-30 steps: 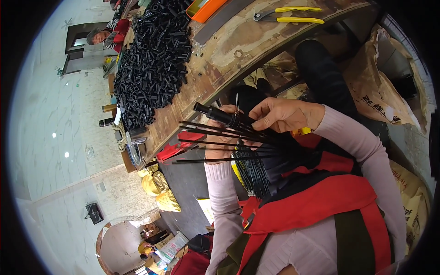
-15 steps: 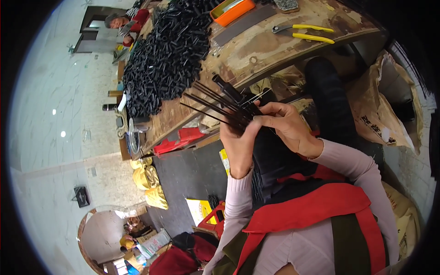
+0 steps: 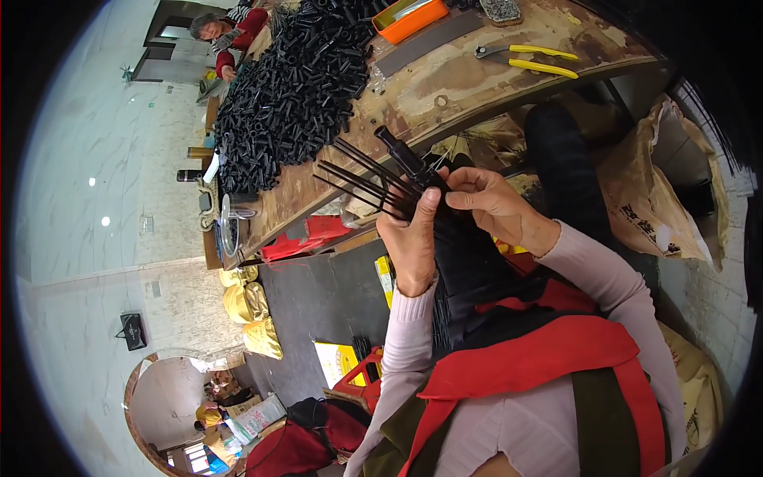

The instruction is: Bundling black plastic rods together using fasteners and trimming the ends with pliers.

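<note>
Above the lap (image 3: 481, 274), black rods (image 3: 402, 202) are held in the left hand (image 3: 409, 246), a black tube (image 3: 404, 154) is pointed up-left from between both hands, and the grip of the right hand (image 3: 499, 208) cannot be told

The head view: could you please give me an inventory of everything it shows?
Tubular pieces: too many to count, black, heaped on the workbench
Workbench: 1, brown wood, upper middle
Nippers: 1, yellow handles, on the workbench
Tray: 1, orange, beyond the flat strip
Flat strip: 1, grey, on the workbench
Paper sack: 1, brown, right
Plump bags: about 3, yellow, by the wall
Co-worker: 1, red and striped clothing, upper left
Rods: several, black, in the left hand
Tube: 1, black, beside the rods
Background clutter: uncountable, mixed, lower left
Apron: 1, red, on the wearer
Left hand: 1, bare, gripping the rods
Right hand: 1, bare, near the tube's lower end
</note>
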`<act>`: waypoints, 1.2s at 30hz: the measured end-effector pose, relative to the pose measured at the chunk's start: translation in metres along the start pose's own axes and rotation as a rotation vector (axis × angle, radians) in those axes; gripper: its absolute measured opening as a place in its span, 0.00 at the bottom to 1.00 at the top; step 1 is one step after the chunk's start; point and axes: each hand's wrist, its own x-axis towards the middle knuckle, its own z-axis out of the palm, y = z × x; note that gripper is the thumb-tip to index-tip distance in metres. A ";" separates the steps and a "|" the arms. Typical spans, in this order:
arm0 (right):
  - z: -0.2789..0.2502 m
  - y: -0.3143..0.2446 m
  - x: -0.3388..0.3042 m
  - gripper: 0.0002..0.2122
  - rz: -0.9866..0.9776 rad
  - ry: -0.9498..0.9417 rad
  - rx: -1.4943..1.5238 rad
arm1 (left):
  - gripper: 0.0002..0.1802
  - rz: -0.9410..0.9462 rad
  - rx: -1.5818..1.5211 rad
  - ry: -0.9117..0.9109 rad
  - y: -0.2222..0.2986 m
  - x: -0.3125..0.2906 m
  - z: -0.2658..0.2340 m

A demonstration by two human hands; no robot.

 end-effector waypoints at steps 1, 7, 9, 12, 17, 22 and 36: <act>-0.002 0.002 0.001 0.10 0.000 0.001 -0.002 | 0.16 0.000 -0.002 0.000 0.000 0.000 -0.001; -0.005 0.012 0.001 0.10 -0.019 0.047 -0.006 | 0.14 0.023 0.161 0.048 -0.003 0.000 0.012; 0.001 0.011 -0.002 0.12 -0.042 0.050 0.037 | 0.13 0.016 0.166 0.169 -0.003 0.001 0.019; -0.012 0.008 0.004 0.14 0.026 -0.003 0.087 | 0.13 -0.046 0.091 0.094 -0.003 0.004 0.013; -0.020 0.003 0.010 0.16 0.132 -0.031 0.170 | 0.13 -0.054 -0.007 0.045 -0.005 0.005 0.011; -0.029 0.005 0.011 0.16 0.158 -0.069 0.237 | 0.12 -0.081 0.124 0.078 -0.005 0.004 0.014; -0.008 0.024 -0.006 0.09 -0.146 0.065 0.008 | 0.16 0.024 0.206 -0.081 -0.008 0.005 0.001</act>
